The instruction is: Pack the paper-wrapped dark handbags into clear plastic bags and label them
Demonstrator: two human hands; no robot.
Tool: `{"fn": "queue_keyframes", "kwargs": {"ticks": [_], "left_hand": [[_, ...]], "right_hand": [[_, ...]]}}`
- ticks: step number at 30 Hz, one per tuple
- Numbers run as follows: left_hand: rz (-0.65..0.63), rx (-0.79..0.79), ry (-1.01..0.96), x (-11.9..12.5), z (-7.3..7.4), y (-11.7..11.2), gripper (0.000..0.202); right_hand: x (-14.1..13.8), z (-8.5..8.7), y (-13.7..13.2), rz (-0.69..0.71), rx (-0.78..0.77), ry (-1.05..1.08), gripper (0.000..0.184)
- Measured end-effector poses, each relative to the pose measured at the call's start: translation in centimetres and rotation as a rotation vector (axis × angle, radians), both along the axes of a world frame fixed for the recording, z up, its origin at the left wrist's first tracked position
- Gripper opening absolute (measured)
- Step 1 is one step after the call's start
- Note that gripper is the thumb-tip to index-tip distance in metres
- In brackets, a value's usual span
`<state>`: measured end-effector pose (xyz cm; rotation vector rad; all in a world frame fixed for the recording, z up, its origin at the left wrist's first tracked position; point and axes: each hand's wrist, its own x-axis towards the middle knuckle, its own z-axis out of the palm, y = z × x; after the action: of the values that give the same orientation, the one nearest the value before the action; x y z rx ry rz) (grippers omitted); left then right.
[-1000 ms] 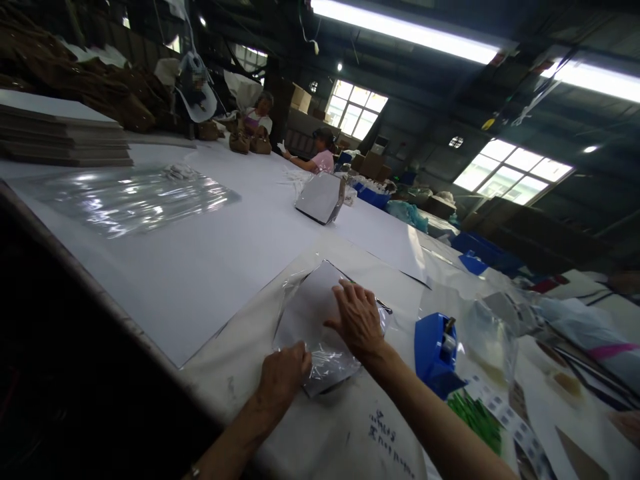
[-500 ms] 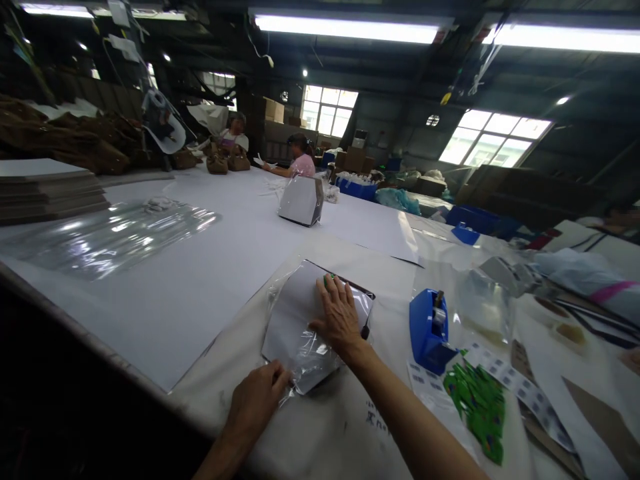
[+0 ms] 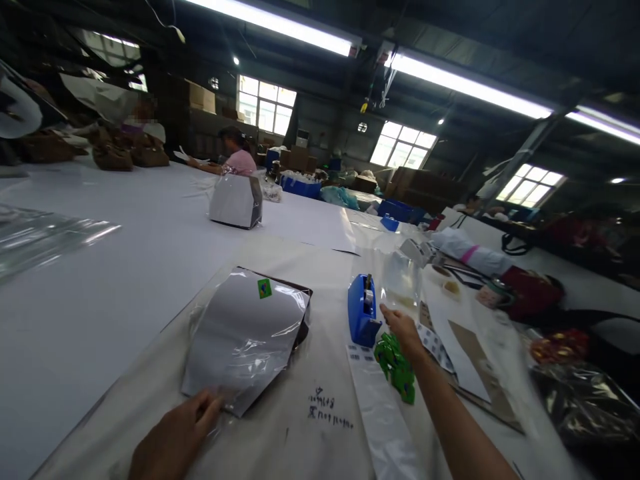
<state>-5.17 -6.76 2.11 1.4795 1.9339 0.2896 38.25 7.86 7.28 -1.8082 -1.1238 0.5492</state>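
Note:
A grey-white, flat-faced package in a clear plastic bag (image 3: 245,340) lies on the table in front of me. It has a small green sticker (image 3: 265,288) near its top edge. My left hand (image 3: 175,430) is closed at the bag's near corner, with the film pinched between thumb and fingers. My right hand (image 3: 401,328) is stretched out just right of a blue tape dispenser (image 3: 361,310), fingers extended and apart from the package; nothing can be made out in them. Below that hand lies a pile of green stickers (image 3: 395,367).
Another bagged package (image 3: 233,202) stands farther back. Clear plastic sheets (image 3: 45,237) lie at left. A white strip (image 3: 380,413) runs below the dispenser, with cardboard pieces (image 3: 473,350) to its right. A co-worker in pink (image 3: 239,159) sits across the table.
My right hand has left the package and moved right to beside the tape dispenser, uncovering the green sticker. My left hand stays at the bag's near corner. The view has turned right.

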Motion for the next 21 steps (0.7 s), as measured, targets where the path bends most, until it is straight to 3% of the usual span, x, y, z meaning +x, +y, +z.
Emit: {"fn": "queue_keyframes", "kwargs": {"ticks": [4, 8, 13, 17, 21], "left_hand": [[0.004, -0.004, 0.018, 0.3, 0.6, 0.0, 0.043], [0.018, -0.008, 0.039, 0.5, 0.7, -0.1, 0.043], [0.007, 0.018, 0.031, 0.4, 0.3, -0.3, 0.041], [0.019, 0.024, 0.031, 0.3, 0.0, -0.1, 0.041], [0.025, 0.023, 0.065, 0.5, -0.1, 0.0, 0.041]], "right_hand": [[-1.2, -1.9, 1.2, 0.041, -0.078, 0.204, 0.039], [-2.4, -1.3, 1.7, 0.007, 0.011, 0.337, 0.032], [-2.4, -0.8, -1.1, -0.011, 0.128, 0.388, 0.034], [-3.3, -3.0, -3.3, -0.022, 0.039, 0.398, 0.035], [-3.5, -4.9, -3.7, -0.038, -0.036, 0.302, 0.033]]}}
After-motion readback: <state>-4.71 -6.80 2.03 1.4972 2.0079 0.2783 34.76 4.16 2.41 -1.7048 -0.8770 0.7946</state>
